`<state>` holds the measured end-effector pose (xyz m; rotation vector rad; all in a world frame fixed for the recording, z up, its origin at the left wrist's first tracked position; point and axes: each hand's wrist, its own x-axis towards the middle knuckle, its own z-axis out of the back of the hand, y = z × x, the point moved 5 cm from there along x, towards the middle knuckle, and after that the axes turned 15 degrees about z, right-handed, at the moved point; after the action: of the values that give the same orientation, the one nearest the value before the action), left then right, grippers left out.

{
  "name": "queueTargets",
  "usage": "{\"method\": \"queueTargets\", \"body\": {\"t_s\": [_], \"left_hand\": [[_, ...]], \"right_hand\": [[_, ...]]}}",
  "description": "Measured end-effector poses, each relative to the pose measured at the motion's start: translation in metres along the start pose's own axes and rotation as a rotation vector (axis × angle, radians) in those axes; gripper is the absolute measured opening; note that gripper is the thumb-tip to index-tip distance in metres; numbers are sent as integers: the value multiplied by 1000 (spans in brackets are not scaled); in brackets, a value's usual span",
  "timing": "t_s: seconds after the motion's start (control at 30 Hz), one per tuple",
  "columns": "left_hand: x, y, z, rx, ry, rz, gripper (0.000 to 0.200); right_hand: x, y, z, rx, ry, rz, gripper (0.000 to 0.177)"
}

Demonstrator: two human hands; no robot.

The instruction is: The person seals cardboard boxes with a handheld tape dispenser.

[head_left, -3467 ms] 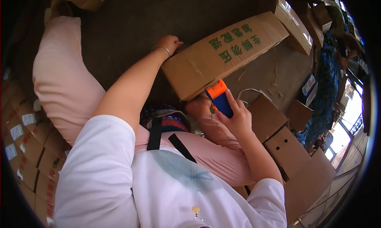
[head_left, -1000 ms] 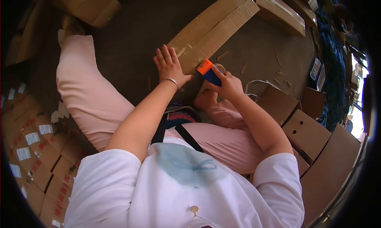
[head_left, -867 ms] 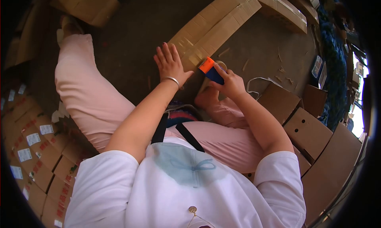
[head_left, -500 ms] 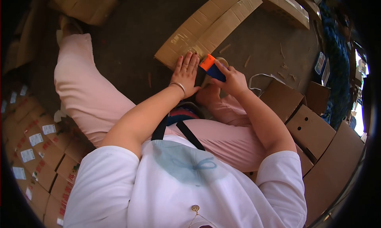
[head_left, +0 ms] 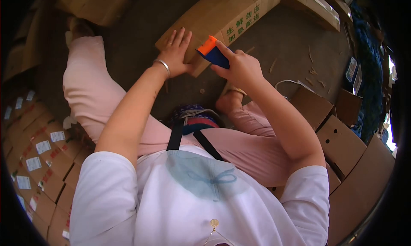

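A long brown cardboard box (head_left: 201,25) lies on the floor in front of me, green printed characters showing on its right side. My left hand (head_left: 175,49) rests with fingers stretched and spread on the near end of the box, a bracelet around the wrist. In my right hand (head_left: 242,66) is a tape dispenser (head_left: 215,52) with an orange head and a blue body. Its orange head is right at the near right edge of the box. The fingers of this hand are wrapped round the blue part and hide its rear.
Another carton (head_left: 314,8) lies beyond the box at the upper right. Open cartons (head_left: 342,143) stand by my right side. Stacked cartons with white labels (head_left: 43,147) are at my left. Cardboard scraps (head_left: 311,70) litter the floor (head_left: 282,45). My legs (head_left: 85,75) flank the work space.
The box has turned, so its printed side shows in place of the taped seam. My left hand moved up and left with fingers spreading; the tape dispenser moved up and slightly left.
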<state>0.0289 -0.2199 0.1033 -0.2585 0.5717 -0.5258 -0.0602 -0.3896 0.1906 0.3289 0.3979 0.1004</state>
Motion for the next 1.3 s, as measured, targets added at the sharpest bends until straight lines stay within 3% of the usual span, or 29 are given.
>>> {"method": "queueTargets", "body": {"t_s": [0.07,0.17,0.2,0.27,0.4,0.57,0.63,0.83,1.07,1.13,1.3], "left_hand": [[16,25,21,-47,-7,-26,103],[29,50,37,108,35,183,105],[21,40,37,116,29,191,105],[-5,17,44,334,-126,468,112],[-8,3,22,370,-154,534,126],[1,19,23,325,-210,523,125],[7,31,32,284,-199,513,126],[25,61,31,218,-203,431,127],[29,56,36,251,-193,430,128],[33,48,46,232,-78,574,132],[53,33,50,246,-115,522,135]], "right_hand": [[27,15,8,1,-72,21,73],[69,38,13,11,-179,22,73],[83,42,17,9,-205,17,72],[108,48,26,38,-200,18,71],[123,53,30,60,-144,15,68],[120,51,29,87,-142,30,68],[102,39,17,61,-244,70,70],[5,-23,-61,65,-71,-10,74],[8,-32,-92,68,-106,-23,72],[18,-30,-91,77,-113,-12,72],[47,-26,-100,146,-62,-88,73]]}}
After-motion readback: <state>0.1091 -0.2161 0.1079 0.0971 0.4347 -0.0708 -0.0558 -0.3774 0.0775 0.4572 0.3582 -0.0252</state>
